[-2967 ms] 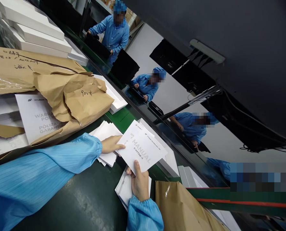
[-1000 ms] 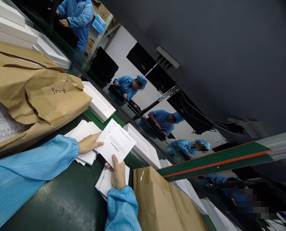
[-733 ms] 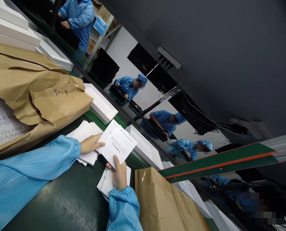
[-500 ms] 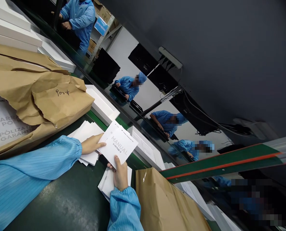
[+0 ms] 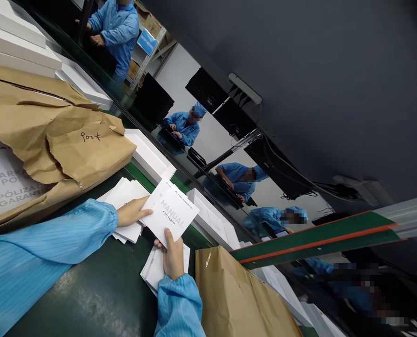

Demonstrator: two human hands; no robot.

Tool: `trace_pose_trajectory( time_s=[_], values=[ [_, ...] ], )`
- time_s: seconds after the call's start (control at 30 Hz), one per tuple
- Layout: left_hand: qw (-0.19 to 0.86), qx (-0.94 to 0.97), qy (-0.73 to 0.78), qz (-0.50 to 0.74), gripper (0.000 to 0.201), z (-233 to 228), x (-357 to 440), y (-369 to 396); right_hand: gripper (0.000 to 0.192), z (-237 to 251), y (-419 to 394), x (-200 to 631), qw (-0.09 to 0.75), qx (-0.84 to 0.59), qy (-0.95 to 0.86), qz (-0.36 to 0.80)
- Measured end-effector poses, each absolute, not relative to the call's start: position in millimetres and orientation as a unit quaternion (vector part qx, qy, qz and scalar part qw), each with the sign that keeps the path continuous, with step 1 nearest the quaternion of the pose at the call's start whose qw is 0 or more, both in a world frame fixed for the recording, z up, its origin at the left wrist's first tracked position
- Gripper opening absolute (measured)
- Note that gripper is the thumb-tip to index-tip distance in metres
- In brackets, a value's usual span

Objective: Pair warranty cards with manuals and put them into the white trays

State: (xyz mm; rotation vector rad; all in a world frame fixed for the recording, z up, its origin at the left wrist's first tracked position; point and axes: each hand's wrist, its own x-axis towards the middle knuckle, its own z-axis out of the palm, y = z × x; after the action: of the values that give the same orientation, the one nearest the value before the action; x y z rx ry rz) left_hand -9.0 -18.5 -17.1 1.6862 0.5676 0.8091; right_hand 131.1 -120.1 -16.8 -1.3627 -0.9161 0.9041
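Right hand (image 5: 173, 257): closed on the near edge of the manual (image 5: 173, 216), thumb on top, fingers beneath.
Left hand (image 5: 133, 213): fingers flat, not gripping; tips touch the manual's left edge, palm rests on a paper stack (image 5: 126, 196).
Manual: raised over the green surface (image 5: 99, 290), between both hands, printed side up.
Second stack (image 5: 152, 269): lies under the right hand.
Left edge: torn brown wrapping (image 5: 71, 150) over warranty sheets (image 5: 3, 182), close to the left sleeve.
Right edge: brown paper bag (image 5: 236, 299), just beside the right sleeve.
Far edge: white boxes (image 5: 148, 157) along the rail.
Open room: bare surface toward the near side.
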Motion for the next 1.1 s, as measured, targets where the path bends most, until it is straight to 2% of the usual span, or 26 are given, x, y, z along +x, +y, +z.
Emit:
trace_pose_trajectory(
  time_s=[0.2, 0.7, 1.1],
  values=[
    [0.57, 0.714, 0.231, 0.333, 0.044, -25.8, -7.4, -17.7, 0.028, -16.2, -120.6, 130.2, 0.595, -0.577, -0.393, 0.399],
    [0.532, 0.733, 0.231, 0.356, 0.041, -25.9, -6.3, -15.8, 0.042, -18.8, -120.0, 132.4, 0.589, -0.591, -0.39, 0.39],
    [0.586, 0.698, 0.227, 0.344, 0.046, -29.9, -3.5, -16.0, 0.039, -19.8, -117.7, 133.6, 0.589, -0.586, -0.4, 0.388]
  ],
)
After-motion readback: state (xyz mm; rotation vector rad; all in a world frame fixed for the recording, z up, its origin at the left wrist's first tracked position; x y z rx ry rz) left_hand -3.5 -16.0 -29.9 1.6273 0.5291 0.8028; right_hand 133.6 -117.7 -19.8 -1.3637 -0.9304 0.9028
